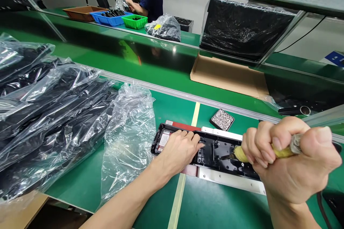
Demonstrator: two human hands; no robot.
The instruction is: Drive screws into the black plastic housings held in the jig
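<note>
A long black plastic housing lies open side up in a silver and red fixture on the green bench. My left hand rests over the housing's left half. Its fingers are curled and pressed against the inside, and what lies under the fingertips is hidden. My right hand is wrapped round the yellow handle of what looks like a soldering iron. Its dark metal tip points left and down into the middle of the housing. Behind the housing sits a small black box full of tiny silvery pieces.
Bagged black parts are heaped at the left, beside a crumpled clear bag. A cardboard tray lies beyond the metal rail. Farther back are a blue bin, a green bin and a co-worker handling clear plastic.
</note>
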